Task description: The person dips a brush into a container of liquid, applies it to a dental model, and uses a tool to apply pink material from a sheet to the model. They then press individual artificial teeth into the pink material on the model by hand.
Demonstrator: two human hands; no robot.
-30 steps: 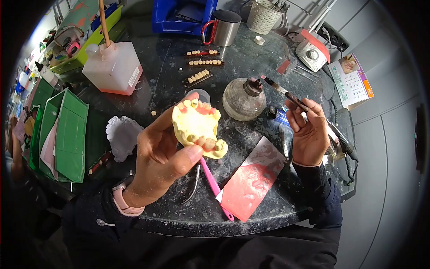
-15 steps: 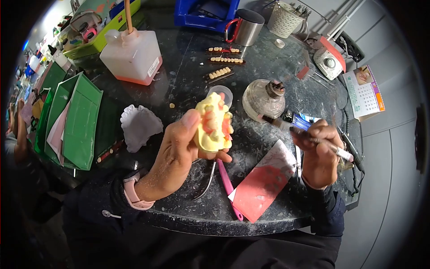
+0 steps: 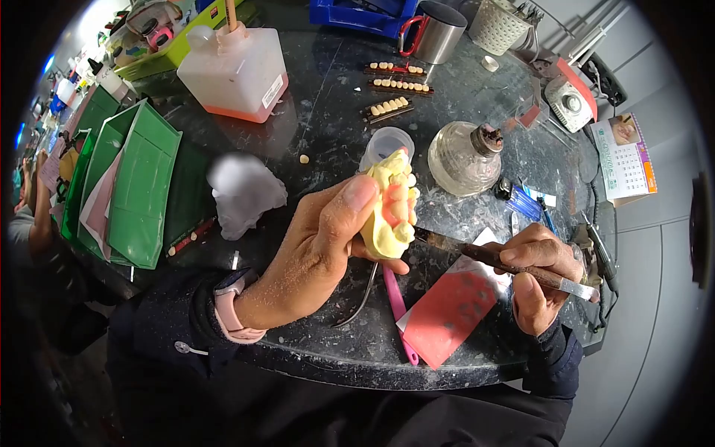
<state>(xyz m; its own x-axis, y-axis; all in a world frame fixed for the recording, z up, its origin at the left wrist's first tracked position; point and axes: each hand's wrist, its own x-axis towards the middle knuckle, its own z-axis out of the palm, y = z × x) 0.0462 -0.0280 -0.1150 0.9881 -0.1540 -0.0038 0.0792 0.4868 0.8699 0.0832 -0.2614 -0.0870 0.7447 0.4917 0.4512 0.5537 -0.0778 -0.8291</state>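
My left hand is closed around a yellow dental cast, thumb on its near side. Pink wax and pale artificial teeth line the cast. In my right hand is a wax knife, gripped by its brown handle. Its dark blade points left, with the tip at the cast's right edge; whether it touches cannot be made out. Beneath the hands lie a pink wax sheet and a pink-handled tool. A glass spirit lamp stands beyond the knife.
Behind the cast stands a small clear cup. Strips of artificial teeth lie farther back, near a metal mug. To the left are a white scalloped piece, a green tray and a jug of pinkish liquid.
The wax knife has moved from beside the spirit lamp to the cast's edge. The cast has turned somewhat in my left hand. The whole view has shifted slightly.
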